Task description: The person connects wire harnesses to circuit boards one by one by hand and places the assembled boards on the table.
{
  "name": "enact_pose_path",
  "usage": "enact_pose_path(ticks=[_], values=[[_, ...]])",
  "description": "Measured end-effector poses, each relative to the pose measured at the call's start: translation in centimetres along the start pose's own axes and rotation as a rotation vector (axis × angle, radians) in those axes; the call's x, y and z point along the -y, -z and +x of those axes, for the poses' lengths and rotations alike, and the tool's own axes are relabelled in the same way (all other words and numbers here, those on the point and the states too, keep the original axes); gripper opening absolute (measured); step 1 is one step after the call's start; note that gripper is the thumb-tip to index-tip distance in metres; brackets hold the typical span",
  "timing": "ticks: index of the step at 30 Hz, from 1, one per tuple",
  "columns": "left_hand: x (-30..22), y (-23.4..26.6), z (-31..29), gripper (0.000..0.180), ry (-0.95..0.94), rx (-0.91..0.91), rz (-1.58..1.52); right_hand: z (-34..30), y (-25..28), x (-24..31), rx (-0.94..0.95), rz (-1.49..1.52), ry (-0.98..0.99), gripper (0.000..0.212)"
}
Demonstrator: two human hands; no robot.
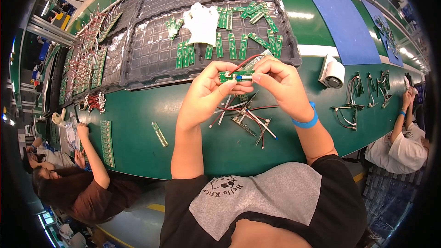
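Between the fingers of my left hand (209,89) is a small green circuit board (225,77), held level above the table. A red and black wire pair rises from it toward the upper right. My right hand (279,82) pinches a white flat cable with a blue end (245,77) at the board's right part; I cannot tell whether the cable is seated in its connector. A second board (263,59) shows behind the right fingertips. Below my hands lies a loose pile of wired boards (250,120) with red, black and white leads.
Dark plastic trays (156,41) at the back hold several green boards and a white glove (202,24). A single board (160,134) lies left of my hands. A white fan unit (331,71), wired boards (353,110) and a blue mat (340,23) are at right. People work at both sides.
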State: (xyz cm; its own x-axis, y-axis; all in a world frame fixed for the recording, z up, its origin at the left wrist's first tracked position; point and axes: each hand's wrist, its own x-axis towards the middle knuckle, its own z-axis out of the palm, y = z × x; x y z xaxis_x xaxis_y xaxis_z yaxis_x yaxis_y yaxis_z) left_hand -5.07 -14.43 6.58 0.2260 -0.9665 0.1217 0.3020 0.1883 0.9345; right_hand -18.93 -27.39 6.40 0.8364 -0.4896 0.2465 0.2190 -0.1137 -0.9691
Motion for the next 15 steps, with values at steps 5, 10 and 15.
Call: enact_pose_path(ticks=[5,10,15], values=[[-0.11,-0.06,-0.05,0.023,0.003,0.004,0.005,0.00,-0.06,-0.02,-0.001,0.002,0.013,0.011],[-0.18,-0.18,-0.13,0.024,-0.001,-0.009,0.037,0.00,-0.06,-0.16,-0.003,-0.028,0.012,0.012],[-0.10,-0.22,-0.06,0.024,0.004,-0.006,0.032,-0.03,0.01,-0.26,-0.013,-0.050,0.012,0.012]])
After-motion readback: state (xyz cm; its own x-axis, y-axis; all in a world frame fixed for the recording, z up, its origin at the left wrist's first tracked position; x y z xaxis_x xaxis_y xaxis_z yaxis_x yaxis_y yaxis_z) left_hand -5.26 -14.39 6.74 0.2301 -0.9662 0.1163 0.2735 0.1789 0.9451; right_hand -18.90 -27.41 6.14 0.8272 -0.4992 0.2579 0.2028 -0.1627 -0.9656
